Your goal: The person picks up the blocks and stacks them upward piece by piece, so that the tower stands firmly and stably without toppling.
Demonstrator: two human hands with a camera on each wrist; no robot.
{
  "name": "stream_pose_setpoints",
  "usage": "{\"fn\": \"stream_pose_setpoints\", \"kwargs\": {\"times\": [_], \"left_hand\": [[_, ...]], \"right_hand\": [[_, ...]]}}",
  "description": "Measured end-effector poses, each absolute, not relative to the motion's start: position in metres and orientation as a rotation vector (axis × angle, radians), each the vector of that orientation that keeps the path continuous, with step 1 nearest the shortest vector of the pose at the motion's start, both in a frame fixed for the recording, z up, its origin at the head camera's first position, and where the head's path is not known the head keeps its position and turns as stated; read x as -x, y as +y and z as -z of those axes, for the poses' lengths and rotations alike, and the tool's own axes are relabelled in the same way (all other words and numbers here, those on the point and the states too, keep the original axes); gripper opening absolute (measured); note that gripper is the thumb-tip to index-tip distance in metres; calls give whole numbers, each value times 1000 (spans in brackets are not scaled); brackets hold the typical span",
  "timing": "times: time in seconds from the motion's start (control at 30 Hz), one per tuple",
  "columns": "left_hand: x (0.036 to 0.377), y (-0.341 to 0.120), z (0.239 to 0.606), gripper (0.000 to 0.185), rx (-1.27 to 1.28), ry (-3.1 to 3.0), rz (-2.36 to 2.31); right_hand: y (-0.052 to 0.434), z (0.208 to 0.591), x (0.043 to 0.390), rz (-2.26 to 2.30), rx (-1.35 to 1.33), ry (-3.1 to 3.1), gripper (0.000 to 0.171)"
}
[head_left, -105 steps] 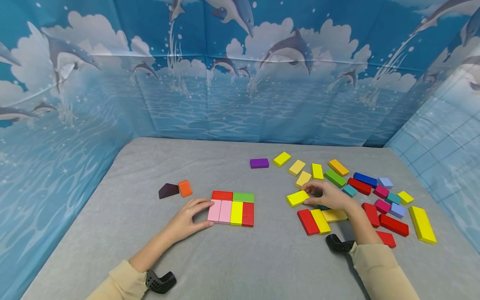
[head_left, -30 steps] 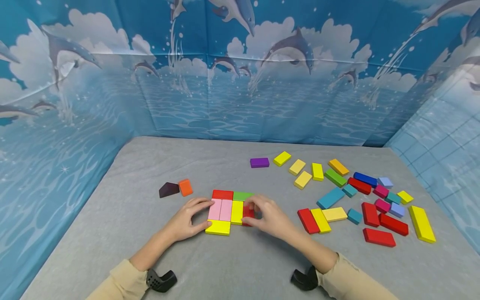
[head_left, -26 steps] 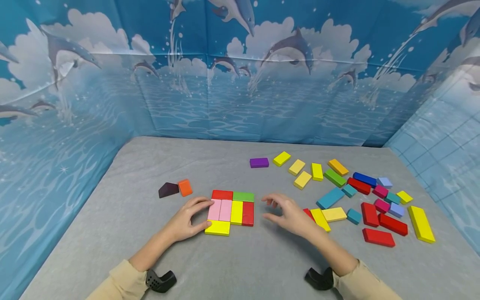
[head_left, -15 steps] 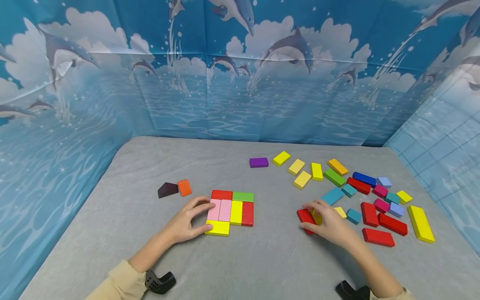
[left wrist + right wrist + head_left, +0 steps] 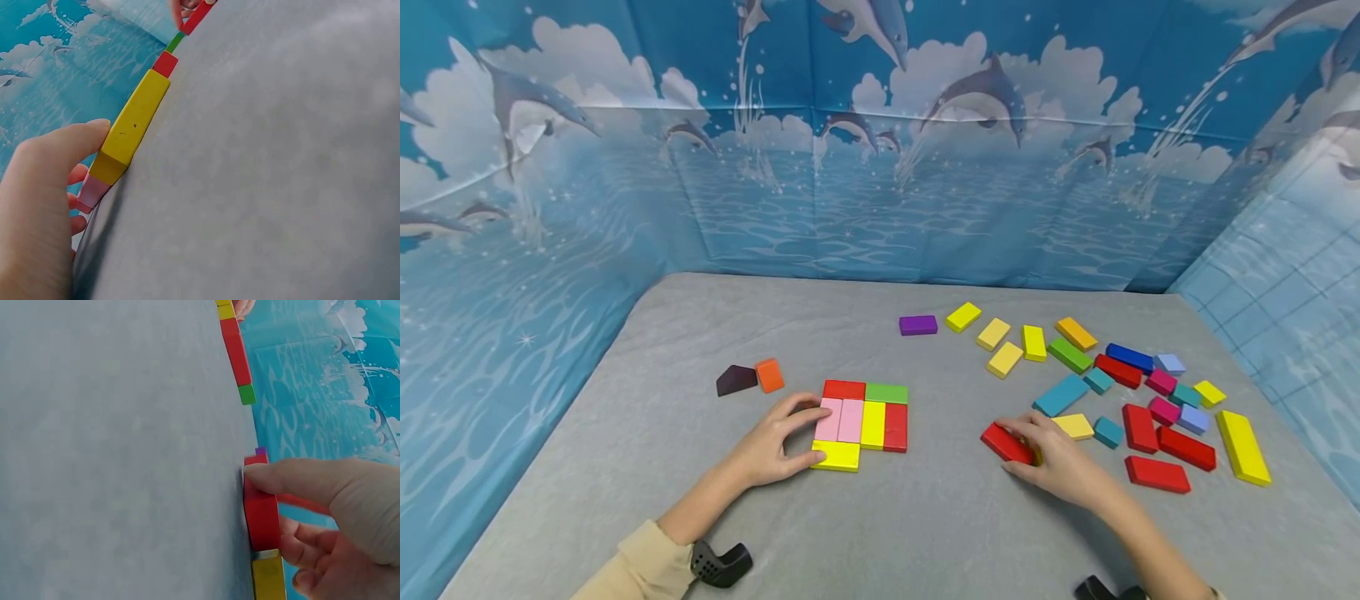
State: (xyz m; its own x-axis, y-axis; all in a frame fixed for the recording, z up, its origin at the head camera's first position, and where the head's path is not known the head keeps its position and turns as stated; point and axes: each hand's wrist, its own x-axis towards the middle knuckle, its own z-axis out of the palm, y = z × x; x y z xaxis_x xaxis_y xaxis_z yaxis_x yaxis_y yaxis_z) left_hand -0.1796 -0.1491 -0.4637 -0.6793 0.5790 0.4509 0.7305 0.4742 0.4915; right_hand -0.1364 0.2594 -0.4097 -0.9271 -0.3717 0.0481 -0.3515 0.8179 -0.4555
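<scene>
A flat block assembly (image 5: 865, 421) of red, green, pink and yellow pieces lies mid-table. My left hand (image 5: 778, 442) curls around its left edge, thumb on the front yellow block (image 5: 836, 456) and fingers on a pink block (image 5: 829, 419). The left wrist view shows that thumb against the end of the yellow block (image 5: 134, 125). To the right, my right hand (image 5: 1048, 458) grips a red block (image 5: 1004, 442) at the near edge of the loose pile. In the right wrist view the thumb lies over the red block (image 5: 261, 515), fingers on its far side.
Several loose coloured blocks spread over the right side, among them a teal block (image 5: 1061, 394) and a long yellow block (image 5: 1243, 447). A purple block (image 5: 918, 325) lies farther back. A dark maroon piece (image 5: 737, 380) and an orange block (image 5: 769, 375) sit left. Blue dolphin-print walls enclose the grey table (image 5: 925, 533).
My right hand left the assembly, swung right to the loose pile and took hold of the red block, which now sits angled and slightly nearer the assembly. The left hand has stayed put.
</scene>
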Motion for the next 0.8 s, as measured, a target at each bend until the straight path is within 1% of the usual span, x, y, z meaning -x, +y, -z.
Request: {"fn": "stream_pose_setpoints", "kwargs": {"times": [0.13, 0.4, 0.5, 0.63, 0.8], "left_hand": [[179, -149, 463, 48, 1131, -2498, 996], [179, -149, 464, 48, 1121, -2510, 991], [179, -148, 464, 48, 1115, -2520, 988], [179, -148, 464, 48, 1113, -2522, 989], [180, -149, 464, 48, 1121, -2511, 994]], "right_hand": [[260, 410, 136, 744, 687, 2912, 48], [250, 405, 137, 703, 653, 2935, 39], [236, 404, 136, 723, 702, 2889, 37], [208, 404, 135, 782, 856, 2827, 36], [172, 402, 135, 754, 989, 2769, 38]]}}
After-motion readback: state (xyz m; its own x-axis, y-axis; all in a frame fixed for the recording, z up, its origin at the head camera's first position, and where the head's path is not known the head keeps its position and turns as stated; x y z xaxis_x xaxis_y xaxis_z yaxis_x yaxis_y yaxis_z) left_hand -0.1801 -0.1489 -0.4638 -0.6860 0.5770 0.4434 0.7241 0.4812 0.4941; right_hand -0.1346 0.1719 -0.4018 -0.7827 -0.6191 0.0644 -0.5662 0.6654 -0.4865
